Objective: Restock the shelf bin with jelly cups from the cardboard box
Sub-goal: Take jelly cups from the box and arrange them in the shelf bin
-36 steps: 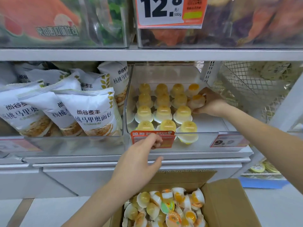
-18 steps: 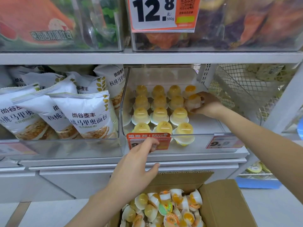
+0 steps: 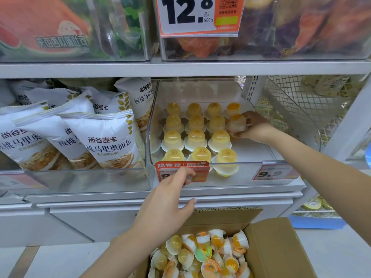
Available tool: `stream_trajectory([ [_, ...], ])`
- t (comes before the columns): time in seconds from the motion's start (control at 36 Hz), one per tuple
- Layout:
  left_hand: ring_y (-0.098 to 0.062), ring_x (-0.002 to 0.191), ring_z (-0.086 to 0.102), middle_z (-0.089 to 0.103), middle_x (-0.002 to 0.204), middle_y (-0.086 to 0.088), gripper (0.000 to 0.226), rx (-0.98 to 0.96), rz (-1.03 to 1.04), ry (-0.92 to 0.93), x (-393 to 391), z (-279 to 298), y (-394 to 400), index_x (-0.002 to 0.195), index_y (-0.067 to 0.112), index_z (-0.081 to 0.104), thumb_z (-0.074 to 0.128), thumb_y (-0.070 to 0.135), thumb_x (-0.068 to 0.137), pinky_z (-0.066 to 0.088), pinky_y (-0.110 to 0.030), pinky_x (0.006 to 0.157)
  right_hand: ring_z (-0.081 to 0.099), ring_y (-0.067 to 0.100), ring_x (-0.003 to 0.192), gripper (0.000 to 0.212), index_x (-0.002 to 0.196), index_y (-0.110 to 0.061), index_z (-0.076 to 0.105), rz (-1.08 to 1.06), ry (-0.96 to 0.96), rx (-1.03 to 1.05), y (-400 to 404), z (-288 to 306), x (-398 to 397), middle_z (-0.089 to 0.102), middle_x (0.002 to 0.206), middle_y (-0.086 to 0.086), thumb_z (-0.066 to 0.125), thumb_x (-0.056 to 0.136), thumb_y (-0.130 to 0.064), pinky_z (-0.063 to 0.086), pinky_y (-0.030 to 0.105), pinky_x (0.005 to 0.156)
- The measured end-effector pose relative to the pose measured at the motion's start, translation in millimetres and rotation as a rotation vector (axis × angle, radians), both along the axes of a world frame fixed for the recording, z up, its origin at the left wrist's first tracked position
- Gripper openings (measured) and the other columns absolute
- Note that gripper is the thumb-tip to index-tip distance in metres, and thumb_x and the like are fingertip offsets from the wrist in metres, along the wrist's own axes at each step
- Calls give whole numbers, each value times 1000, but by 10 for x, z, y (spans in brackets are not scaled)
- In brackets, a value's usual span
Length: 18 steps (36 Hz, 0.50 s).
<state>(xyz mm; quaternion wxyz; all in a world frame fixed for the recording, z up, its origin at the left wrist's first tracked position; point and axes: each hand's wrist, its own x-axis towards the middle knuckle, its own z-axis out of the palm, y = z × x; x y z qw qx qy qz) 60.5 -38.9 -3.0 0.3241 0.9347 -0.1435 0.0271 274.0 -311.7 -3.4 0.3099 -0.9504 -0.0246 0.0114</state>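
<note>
A clear plastic shelf bin (image 3: 249, 173) on the middle shelf holds several yellow jelly cups standing upside down in rows. My right hand (image 3: 254, 127) reaches into the bin's right side and grips a jelly cup (image 3: 236, 122) in the second row from the back. My left hand (image 3: 168, 201) rests its fingertips on the bin's front wall at the orange price tag (image 3: 200, 171), fingers apart, holding nothing. Below, an open cardboard box (image 3: 281, 249) is full of loose jelly cups (image 3: 202, 255).
White snack bags (image 3: 96, 141) fill the bin to the left. Clear bins of packaged food and a 12.8 price sign (image 3: 198, 15) sit on the shelf above. A wire mesh basket (image 3: 291, 109) stands to the right, with a blue tray (image 3: 317, 221) low on the right.
My right hand has stayed on the jelly cup at the bin's right side and my left hand stays at the bin front. The view has shifted slightly.
</note>
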Motion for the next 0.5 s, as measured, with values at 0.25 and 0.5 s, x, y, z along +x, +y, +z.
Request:
stream_trajectory([
  [0.25,5,115,46,49,121,22,50,-8,-15,-10,-42,-35,4,123,40,32,64,38,84,48,-28,91,61,21,103,57,124,-18,54,-100,-233,169,-44,352,-476,58,122,4,79,73,-13,51,34,89],
  [0.5,-4,107,51,53,116,11,45,49,-60,106,-280,-286,43,126,27,37,62,27,88,46,-25,89,61,1,90,27,110,-18,57,124,-556,259,105,361,-2042,62,100,-12,62,89,-2,49,13,82],
])
